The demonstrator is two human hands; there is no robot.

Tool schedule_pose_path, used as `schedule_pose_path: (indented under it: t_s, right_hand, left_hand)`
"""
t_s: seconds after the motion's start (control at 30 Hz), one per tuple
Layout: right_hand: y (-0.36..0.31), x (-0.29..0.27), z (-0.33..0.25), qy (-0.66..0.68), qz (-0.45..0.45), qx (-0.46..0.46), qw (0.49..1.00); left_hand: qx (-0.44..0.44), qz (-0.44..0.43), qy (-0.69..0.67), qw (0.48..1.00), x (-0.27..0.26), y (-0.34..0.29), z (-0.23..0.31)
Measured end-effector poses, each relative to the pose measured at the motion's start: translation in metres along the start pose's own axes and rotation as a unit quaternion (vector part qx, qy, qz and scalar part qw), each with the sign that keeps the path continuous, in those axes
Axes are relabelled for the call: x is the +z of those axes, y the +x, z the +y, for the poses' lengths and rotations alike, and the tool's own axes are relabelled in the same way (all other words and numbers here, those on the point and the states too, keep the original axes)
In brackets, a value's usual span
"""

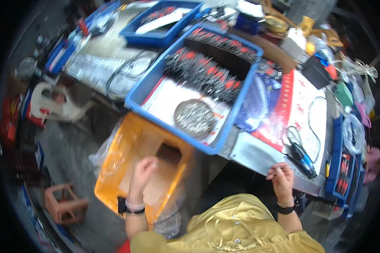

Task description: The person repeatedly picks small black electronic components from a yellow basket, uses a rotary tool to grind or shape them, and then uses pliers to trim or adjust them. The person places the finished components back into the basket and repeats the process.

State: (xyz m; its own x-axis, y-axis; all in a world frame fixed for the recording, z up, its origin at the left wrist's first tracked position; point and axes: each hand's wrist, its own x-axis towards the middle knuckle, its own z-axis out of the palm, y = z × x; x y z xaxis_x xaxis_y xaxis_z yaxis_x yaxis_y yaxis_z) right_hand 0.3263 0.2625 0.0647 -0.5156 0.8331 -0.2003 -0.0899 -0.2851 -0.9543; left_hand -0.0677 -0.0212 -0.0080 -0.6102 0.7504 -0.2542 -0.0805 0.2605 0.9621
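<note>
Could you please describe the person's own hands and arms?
The left hand and right hand are ungloved. The left wrist wears a pale band and black strap with a dark boxy device; the right wrist, a shiny bracelet and another black strap. Yellow fabric sleeves leave much of the forearms bare.

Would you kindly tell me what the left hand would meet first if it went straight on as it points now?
The left hand would probably first meet the dark reddish batch in the orange-yellow crate, though depth is unclear.

Blue tub [169, 129], orange-yellow crate [113, 162]
Parts [204, 74] are black and red, pins [195, 117] silvery, shirt [240, 221] mustard yellow, chair [51, 110] cream, stool [50, 200] reddish-brown.
</note>
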Motion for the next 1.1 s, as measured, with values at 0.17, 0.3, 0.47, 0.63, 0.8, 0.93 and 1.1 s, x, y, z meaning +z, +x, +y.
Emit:
schedule_pose_path:
  t_s: [0.17,0.3,0.47,0.63,0.8,0.93,1.1]
  right_hand:
    - [-0.001,0.009,-0.020,0.015,-0.065,0.015,0.998]
    - [-0.022,0.014,-0.070,0.172,-0.162,-0.062,0.970]
    - [-0.058,0.010,-0.154,0.219,-0.262,-0.333,0.879]
    - [-0.086,0.001,-0.194,0.150,-0.314,-0.452,0.821]
    - [-0.107,-0.007,-0.181,0.161,-0.289,-0.469,0.819]
    - [-0.114,-0.013,-0.174,0.162,-0.270,-0.468,0.825]
    - [-0.114,-0.018,-0.173,0.159,-0.271,-0.461,0.830]
  left_hand:
    - [0.027,-0.126,-0.031,0.991,0.088,-0.061,0.140]
    - [0.197,-0.202,0.077,0.956,0.142,-0.069,0.201]
    - [0.278,-0.205,0.044,0.937,0.213,-0.060,0.223]
    - [0.150,-0.223,-0.159,0.950,0.272,-0.069,0.212]
    - [0.122,-0.268,-0.173,0.940,0.294,-0.082,0.203]
    - [0.104,-0.298,-0.173,0.933,0.302,-0.088,0.200]
    - [0.100,-0.303,-0.173,0.932,0.304,-0.091,0.203]
